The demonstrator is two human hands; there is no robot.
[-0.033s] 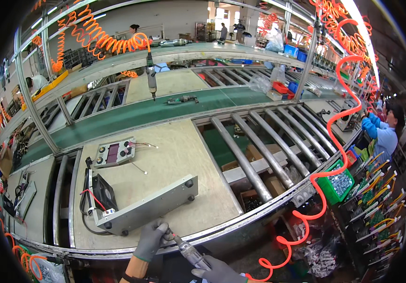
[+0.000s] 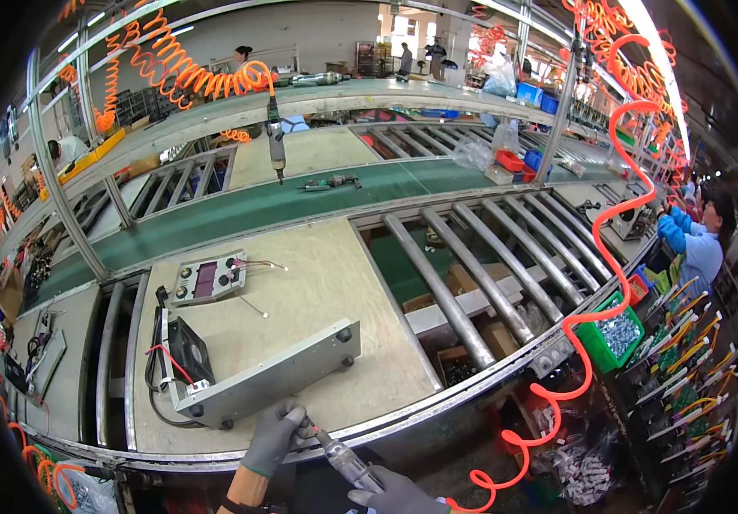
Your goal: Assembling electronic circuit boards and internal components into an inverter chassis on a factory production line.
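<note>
My right hand, in a grey glove, is wrapped round a pneumatic screwdriver at the near edge of the bench. The driver tilts up to the left. My left hand, also gloved, has its fingers pinched together at the driver's tip; anything between them is too small to make out. Just beyond stands a grey metal chassis on its side, its rubber feet facing me. A black fan and a black cable are at its left end. Behind it lies a front panel with knobs, a dark display and loose wires.
The wooden board under the parts borders metal rollers on the right. An orange coiled air hose hangs past a green bin of small metal parts. Another driver hangs overhead. A co-worker is at far right.
</note>
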